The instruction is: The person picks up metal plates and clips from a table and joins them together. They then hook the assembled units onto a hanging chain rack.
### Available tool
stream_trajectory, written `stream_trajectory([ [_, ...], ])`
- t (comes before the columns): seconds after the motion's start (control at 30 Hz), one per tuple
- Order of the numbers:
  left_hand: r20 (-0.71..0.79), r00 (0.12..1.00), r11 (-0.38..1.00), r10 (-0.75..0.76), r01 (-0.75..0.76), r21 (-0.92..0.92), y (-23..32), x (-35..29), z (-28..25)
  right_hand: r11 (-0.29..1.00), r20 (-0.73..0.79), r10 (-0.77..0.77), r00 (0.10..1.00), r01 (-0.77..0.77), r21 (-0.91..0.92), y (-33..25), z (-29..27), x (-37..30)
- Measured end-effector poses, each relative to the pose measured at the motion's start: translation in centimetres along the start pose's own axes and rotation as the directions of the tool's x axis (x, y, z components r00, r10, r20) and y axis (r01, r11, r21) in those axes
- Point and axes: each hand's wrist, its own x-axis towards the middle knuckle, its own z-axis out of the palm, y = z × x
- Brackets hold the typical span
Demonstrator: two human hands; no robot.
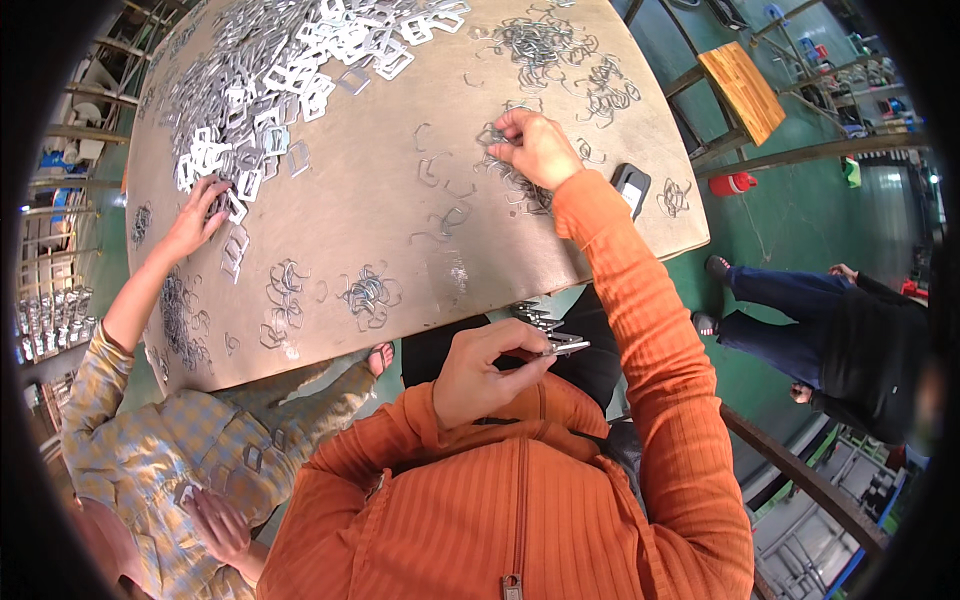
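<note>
Close to my body, in front of my orange jacket, my left hand (487,372) pinches a small flat metal frame (568,347), seen nearly edge-on, between thumb and fingers. Over the table, my right hand (538,150) has its fingertips together at a loose cluster of bent wire clips (524,188). Whether a clip is caught between those fingers is too small to make out. Below my left hand's frame, more metal pieces (535,316) show near my lap, partly hidden by the hand.
A large heap of flat metal frames (300,75) covers the table's far left; a wire clip pile (540,42) lies far right. A phone-like device (630,188) rests by my right forearm. At left a co-worker's hand (195,218) touches the frames. A wooden stool (742,92) stands beyond the table.
</note>
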Motion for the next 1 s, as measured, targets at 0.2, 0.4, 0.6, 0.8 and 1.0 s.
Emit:
stream_trajectory([
  [0.2,-0.041,0.999,0.999,0.016,-0.018,-0.041,-0.9,-0.2,-0.4,0.984,0.213,-0.14,0.967,0.111,0.141,0.9,-3.3,-1.5],
  [0.4,-0.032,0.999,0.999,0.012,-0.013,-0.031,-1.2,0.0,-0.6,0.949,0.344,-0.198,0.918,0.267,-0.167,1.3,-3.6,-6.3],
  [0.6,-0.015,1.0,0.999,-0.012,0.012,-0.053,-0.7,0.1,-0.8,0.981,0.143,-0.146,0.979,0.162,-0.107,1.6,-3.6,-6.1],
  [0.8,-0.032,0.999,0.999,0.01,-0.011,-0.051,-0.7,-0.1,-1.0,0.962,0.268,0.13,0.955,-0.187,0.199,2.7,-4.5,-4.5],
  [1.0,-0.07,0.997,0.997,0.035,-0.04,-0.067,-0.6,-0.3,-0.8,0.79,0.453,0.218,0.864,-0.429,0.438,1.4,-5.0,-3.7],
])
